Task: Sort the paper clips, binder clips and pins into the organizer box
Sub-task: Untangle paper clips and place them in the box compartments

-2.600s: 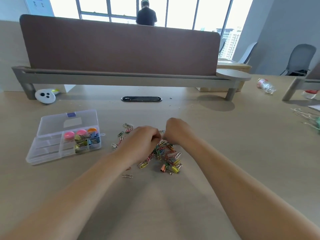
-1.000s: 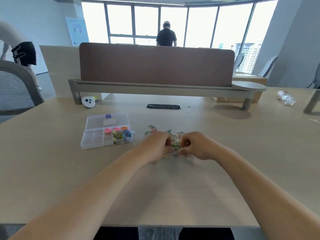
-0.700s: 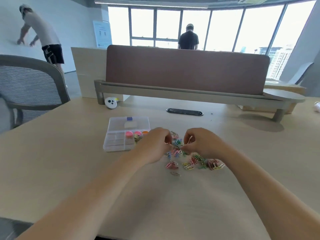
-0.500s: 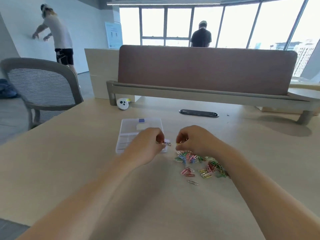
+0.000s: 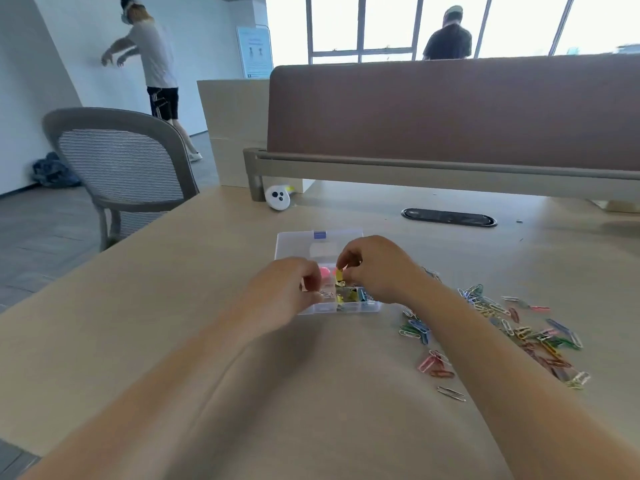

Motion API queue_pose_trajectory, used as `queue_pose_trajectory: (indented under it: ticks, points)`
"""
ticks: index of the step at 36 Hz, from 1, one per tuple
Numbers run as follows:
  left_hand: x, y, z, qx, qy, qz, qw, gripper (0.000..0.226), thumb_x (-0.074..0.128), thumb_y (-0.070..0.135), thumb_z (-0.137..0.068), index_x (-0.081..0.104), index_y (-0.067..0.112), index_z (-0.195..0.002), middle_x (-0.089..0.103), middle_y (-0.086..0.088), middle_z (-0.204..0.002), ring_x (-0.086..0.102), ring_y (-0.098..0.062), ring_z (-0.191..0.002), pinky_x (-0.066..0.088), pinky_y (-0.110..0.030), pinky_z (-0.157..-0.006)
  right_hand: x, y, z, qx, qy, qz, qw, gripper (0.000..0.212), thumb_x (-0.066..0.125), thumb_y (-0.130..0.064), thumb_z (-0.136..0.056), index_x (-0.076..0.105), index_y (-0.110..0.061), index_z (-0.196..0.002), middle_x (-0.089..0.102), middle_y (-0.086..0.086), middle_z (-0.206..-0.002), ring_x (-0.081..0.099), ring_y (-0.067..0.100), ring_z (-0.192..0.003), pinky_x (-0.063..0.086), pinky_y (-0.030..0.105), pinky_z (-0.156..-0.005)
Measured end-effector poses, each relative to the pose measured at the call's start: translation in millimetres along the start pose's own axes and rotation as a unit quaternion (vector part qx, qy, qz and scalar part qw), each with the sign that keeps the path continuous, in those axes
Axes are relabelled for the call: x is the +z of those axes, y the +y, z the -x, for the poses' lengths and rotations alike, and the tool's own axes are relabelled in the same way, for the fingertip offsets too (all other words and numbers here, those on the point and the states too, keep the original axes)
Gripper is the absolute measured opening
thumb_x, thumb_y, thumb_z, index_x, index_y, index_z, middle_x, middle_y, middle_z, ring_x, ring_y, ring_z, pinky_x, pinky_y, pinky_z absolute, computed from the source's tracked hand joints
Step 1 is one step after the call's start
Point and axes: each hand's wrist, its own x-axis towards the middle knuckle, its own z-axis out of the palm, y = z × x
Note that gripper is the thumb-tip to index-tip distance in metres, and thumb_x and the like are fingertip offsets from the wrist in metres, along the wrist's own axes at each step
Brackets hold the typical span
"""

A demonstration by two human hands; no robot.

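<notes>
Head view. Organizer box, open, beneath both hands; binder clips already in it. Left hand pinches a paper clip, right hand a yellow clip, over the compartments. Loose paper clips lie right of the right hand: sorting judged partway, bulk remaining.

Organizer box on table, paper clips scattered to its right, chair beyond the table's left edge

Multicoloured paper clips, clear organizer box, brown divider.
</notes>
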Motion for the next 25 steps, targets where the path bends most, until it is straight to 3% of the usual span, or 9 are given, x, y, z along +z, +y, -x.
queue_pose_trajectory:
  ticks: [10,15,19,25]
  points:
    - [10,-9,-8,0.046,-0.007,-0.002,0.999,0.01,0.07,0.03,-0.083,0.064,0.023,-0.078,0.057,0.01,-0.084,0.051,-0.006,-0.071,0.042,-0.028,-0.064,7,-1,-4,0.0,0.01,-0.01,1.0,0.01,0.062,-0.015,-0.087,0.063,-0.024,-0.091,0.059,-0.008,-0.087,0.057,0.013,-0.081,0.041,0.023,-0.065]
    - [13,-10,-7,0.07,-0.005,0.002,0.998,0.008,0.068,0.03,-0.085,0.066,0.024,-0.08,0.053,0.014,-0.081,0.048,0.0,-0.066,0.032,-0.018,-0.058,11,3,-6,0.018,0.02,-0.011,1.0,0.009,0.064,-0.017,-0.085,0.063,-0.025,-0.087,0.062,-0.007,-0.087,0.059,0.014,-0.082,0.05,0.031,-0.072]
    - [14,-12,-7,0.081,-0.007,-0.004,0.997,0.01,0.063,0.026,-0.089,0.07,0.022,-0.084,0.054,0.015,-0.084,0.048,0.005,-0.067,0.029,-0.013,-0.056,12,2,-5,0.015,0.015,-0.015,1.0,0.008,0.064,-0.017,-0.086,0.063,-0.024,-0.086,0.063,-0.006,-0.087,0.059,0.015,-0.082,0.047,0.029,-0.068]
    - [15,-15,-6,0.099,-0.005,-0.027,0.995,0.015,0.061,0.021,-0.089,0.072,0.02,-0.081,0.056,0.014,-0.09,0.05,-0.005,-0.079,0.04,-0.024,-0.065,13,4,-5,0.025,0.021,-0.023,0.999,0.008,0.065,-0.016,-0.085,0.064,-0.024,-0.084,0.062,-0.006,-0.084,0.059,0.014,-0.078,0.044,0.027,-0.064]
